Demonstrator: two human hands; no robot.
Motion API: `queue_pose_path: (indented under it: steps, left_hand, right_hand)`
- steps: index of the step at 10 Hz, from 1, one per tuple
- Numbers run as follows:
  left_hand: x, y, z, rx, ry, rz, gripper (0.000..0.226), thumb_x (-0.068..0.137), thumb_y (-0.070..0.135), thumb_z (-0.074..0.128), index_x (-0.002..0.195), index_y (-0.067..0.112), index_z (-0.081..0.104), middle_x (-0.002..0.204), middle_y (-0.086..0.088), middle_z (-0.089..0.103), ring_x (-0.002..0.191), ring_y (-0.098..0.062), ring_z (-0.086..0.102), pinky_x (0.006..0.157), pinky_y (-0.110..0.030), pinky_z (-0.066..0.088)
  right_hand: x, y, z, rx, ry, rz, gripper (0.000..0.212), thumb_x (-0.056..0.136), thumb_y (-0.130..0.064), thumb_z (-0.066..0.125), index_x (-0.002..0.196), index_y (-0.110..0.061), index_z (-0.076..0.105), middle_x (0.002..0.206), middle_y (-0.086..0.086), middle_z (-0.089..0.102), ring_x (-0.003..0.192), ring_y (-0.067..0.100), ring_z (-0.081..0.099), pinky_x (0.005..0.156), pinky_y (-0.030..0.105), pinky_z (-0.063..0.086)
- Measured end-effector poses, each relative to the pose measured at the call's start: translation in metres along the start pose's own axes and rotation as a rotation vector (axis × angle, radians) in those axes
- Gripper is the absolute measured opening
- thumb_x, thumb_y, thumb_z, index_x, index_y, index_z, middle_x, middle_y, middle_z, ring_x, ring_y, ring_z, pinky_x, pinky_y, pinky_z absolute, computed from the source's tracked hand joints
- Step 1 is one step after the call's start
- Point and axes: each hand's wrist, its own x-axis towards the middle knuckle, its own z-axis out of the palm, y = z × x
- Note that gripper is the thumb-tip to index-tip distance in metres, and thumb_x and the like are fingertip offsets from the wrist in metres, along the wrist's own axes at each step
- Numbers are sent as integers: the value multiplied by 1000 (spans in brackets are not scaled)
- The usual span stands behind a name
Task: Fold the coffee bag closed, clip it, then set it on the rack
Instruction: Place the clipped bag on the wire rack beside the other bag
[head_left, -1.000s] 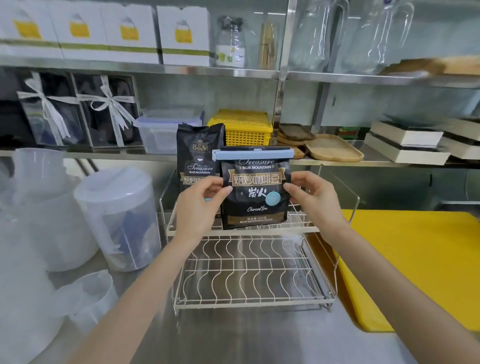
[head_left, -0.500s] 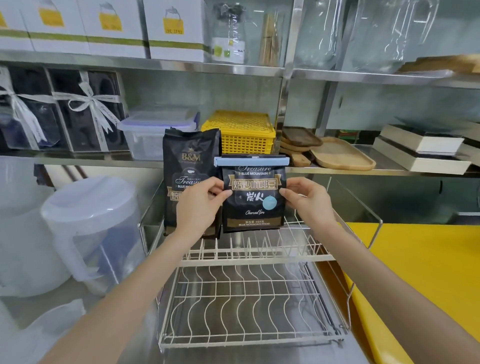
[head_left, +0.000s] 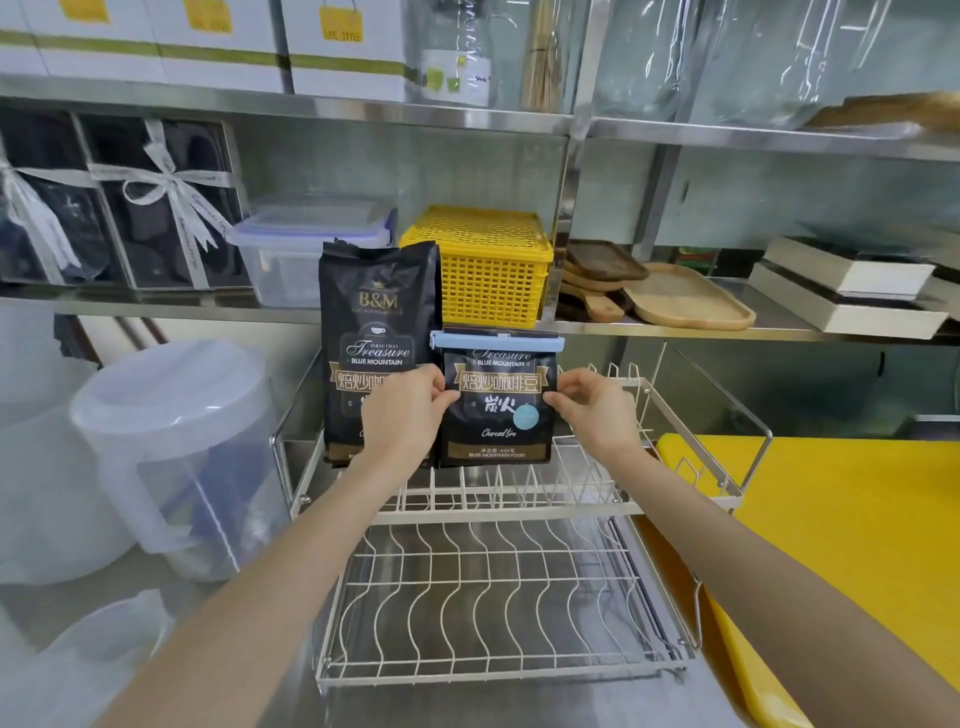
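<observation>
A black coffee bag (head_left: 497, 415) with its top folded down stands upright on the upper tier of the white wire rack (head_left: 519, 506). A pale blue clip (head_left: 497, 341) runs across the fold. My left hand (head_left: 402, 413) pinches the bag's left edge and my right hand (head_left: 597, 408) pinches its right edge. A taller unfolded black coffee bag (head_left: 379, 322) stands right beside it on the left, partly hidden by my left hand.
The rack's lower tier (head_left: 493, 597) sits on a steel counter. A clear lidded pitcher (head_left: 171, 447) stands at left, a yellow cutting board (head_left: 852, 545) at right. Behind, a shelf holds a yellow basket (head_left: 480, 267), a plastic box (head_left: 306, 244) and wooden trays (head_left: 680, 299).
Both hands have carried the clipped bag away from me and down onto the rack's upper tier, beside the taller bag. The view has moved closer to the rack.
</observation>
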Motion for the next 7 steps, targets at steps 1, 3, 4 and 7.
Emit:
queue_pose_path:
  steps: [1,3,4,7]
  left_hand:
    - [-1,0,1,12,-12,-6,24,85,31,55,96,10,60,93,-10,72,87,-27,63,63,-31,41]
    - [-9,-2,-6,-74,-102,-41,26,86,22,54,110,11,56,98,-10,72,91,-26,65,79,-37,52]
    - [-13,-1,-15,-70,-129,-6,30,88,18,51,117,12,54,106,-9,71,98,-27,63,86,-41,52]
    - [-24,23,-65,-55,-15,116,36,92,21,40,126,16,48,113,-16,67,100,-33,61,82,-43,50]
  right_hand:
    - [-1,0,0,-23,-18,-2,15,83,-18,59,96,-10,58,101,11,70,85,17,56,79,41,51]
    - [-2,-4,-5,-44,-132,26,25,83,-12,57,107,-7,54,111,16,66,103,28,59,85,38,49]
    - [-7,-10,-11,-159,-251,18,33,85,-13,52,118,-9,49,118,14,63,111,30,55,83,29,41]
    - [-26,-42,-32,-399,-413,-83,58,85,-32,53,135,-15,29,136,11,49,118,30,49,95,38,42]
